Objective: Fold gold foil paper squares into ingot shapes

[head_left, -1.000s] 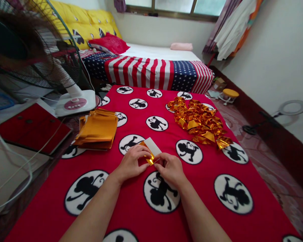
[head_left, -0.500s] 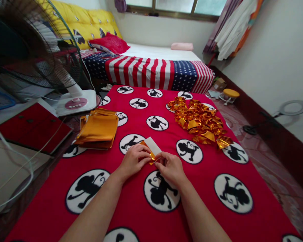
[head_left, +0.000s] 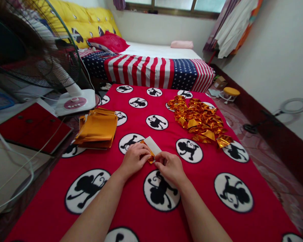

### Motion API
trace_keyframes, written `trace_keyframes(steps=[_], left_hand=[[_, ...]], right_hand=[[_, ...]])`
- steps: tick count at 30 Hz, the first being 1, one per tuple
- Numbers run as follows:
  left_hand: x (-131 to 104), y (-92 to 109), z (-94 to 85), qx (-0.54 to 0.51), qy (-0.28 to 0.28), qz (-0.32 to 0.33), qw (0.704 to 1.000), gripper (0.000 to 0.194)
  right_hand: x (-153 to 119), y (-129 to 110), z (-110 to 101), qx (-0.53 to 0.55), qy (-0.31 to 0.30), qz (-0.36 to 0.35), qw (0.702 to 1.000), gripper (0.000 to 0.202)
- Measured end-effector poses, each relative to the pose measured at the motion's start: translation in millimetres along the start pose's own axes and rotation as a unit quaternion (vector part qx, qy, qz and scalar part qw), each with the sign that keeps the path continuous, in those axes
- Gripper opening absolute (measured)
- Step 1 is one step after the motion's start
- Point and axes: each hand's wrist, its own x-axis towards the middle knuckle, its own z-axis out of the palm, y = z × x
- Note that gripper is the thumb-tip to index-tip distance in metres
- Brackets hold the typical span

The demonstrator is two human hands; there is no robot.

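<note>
Foil paper point(head_left: 153, 144): lay on the red surface point(head_left: 202, 208), white above, gold along its left edge
Left hand point(head_left: 135, 158): pinched the gold edge, thumb near fingertips
Right hand point(head_left: 170, 166): pinched the near corner
Gold stack point(head_left: 98, 125): sat left, near the fan point(head_left: 75, 99)
Folded pieces point(head_left: 200, 121): lay clustered farther right
</note>
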Motion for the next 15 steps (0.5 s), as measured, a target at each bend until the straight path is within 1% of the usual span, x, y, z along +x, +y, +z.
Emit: trace_keyframes(steps=[2,6,8,9,12,15], left_hand=[[-0.4,-0.4,-1.4,-0.012,-0.002,0.0,1.0,0.01],[-0.8,-1.8,-5.4,-0.05,-0.021,0.0,0.999,0.02],[-0.9,-2.0,-6.5,-0.059,-0.025,0.001,0.998,0.019],[-0.9,-1.8,-6.6,-0.063,-0.022,0.0,0.998,0.018],[-1.4,-0.9,-5.7,-0.088,0.0,-0.006,0.996,0.014],[-2.2,-1.0,-4.5,-0.122,0.05,-0.019,0.991,0.014]], right_hand=[[-0.2,-0.1,-0.6,-0.003,-0.004,-0.001,1.0,0.011],[-1.8,-2.8,-2.9,-0.016,-0.008,-0.008,1.0,0.008],[-3.3,-6.2,-3.2,-0.035,-0.002,-0.02,0.999,0.007],[-4.2,-8.3,-2.7,-0.051,0.003,-0.028,0.998,0.009],[-7.3,-14.4,1.9,-0.106,0.03,-0.054,0.992,0.022],[-10.1,-18.2,8.6,-0.137,0.044,-0.074,0.987,0.024]])
